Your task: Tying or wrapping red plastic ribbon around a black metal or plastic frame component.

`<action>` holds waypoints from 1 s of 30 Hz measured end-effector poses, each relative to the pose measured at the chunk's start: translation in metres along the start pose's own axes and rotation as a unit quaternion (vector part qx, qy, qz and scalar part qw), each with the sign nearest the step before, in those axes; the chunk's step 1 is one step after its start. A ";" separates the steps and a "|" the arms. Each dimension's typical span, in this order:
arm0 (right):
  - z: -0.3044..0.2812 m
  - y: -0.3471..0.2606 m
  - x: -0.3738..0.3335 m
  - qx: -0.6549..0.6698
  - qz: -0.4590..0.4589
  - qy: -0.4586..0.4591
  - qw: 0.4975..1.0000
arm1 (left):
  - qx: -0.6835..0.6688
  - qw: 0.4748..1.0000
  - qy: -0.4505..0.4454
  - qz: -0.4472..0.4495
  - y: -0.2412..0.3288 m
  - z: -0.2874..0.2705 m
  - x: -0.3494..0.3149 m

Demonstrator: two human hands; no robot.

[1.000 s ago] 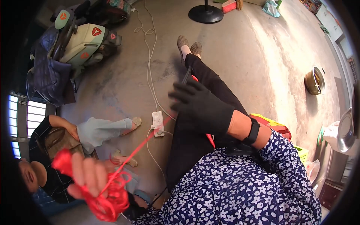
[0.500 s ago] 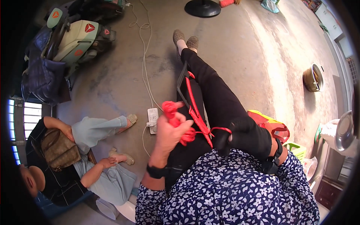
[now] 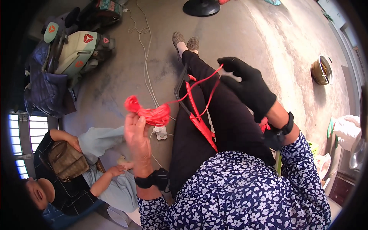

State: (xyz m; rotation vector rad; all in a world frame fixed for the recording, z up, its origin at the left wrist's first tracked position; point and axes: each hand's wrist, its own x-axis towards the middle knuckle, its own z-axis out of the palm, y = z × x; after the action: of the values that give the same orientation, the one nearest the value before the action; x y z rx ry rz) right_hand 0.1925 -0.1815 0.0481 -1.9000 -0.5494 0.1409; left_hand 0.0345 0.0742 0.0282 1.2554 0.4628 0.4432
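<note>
My bare left hand [image 3: 138, 134] holds up a skein of red cord [image 3: 156, 114], closed around its lower side. From the skein a strand runs across to my right hand [image 3: 248, 86], which wears a black glove and pinches the cord between thumb and fingers. The strand then loops back down to a red woven strip [image 3: 204, 132] lying along my thighs. A thin black bent frame [image 3: 178, 89] sits beside that strip, over my legs, with red cord wrapped on part of it. Whether strip and frame are joined is hard to see.
A power strip [image 3: 161, 132] with white cables [image 3: 147, 71] lies on the floor to the left. Beside me sits a person with a brown bag [image 3: 69, 163]. An electric scooter [image 3: 78, 50] stands far left, a metal pot [image 3: 321, 72] right, a black round base [image 3: 201, 7] ahead.
My left hand has moved left with the skein. My right hand has risen from my lap and swung forward, drawing out a long loop of cord between the hands.
</note>
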 end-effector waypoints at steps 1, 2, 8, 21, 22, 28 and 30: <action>0.006 0.007 0.003 -0.139 -0.033 0.031 0.989 | 0.055 0.996 0.033 0.056 0.004 -0.004 0.001; 0.015 -0.005 0.000 -0.091 -0.007 -0.011 0.996 | 0.056 0.996 0.037 0.058 0.006 -0.006 -0.002; 0.070 0.021 -0.019 0.022 0.118 -0.224 0.967 | 0.531 0.814 -0.119 0.202 -0.043 0.032 -0.002; -0.019 0.008 -0.044 0.406 0.030 -0.245 0.880 | -0.070 0.904 -0.360 -0.218 -0.003 0.035 -0.028; -0.014 -0.002 -0.059 0.433 0.013 -0.271 0.860 | -0.070 0.907 -0.353 -0.217 0.001 0.044 -0.033; -0.034 -0.060 -0.069 0.545 -0.061 -0.360 0.754 | -0.478 0.821 -0.200 -0.239 0.016 0.037 -0.036; -0.026 -0.046 -0.069 0.558 0.211 -0.193 0.779 | -0.472 0.817 -0.217 -0.250 -0.004 0.010 -0.043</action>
State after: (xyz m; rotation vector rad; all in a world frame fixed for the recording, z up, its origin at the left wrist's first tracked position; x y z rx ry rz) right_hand 0.1263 -0.2198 0.0889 -0.7593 -0.1781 0.9516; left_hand 0.0046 0.0416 0.0305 0.2064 0.1131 -0.0977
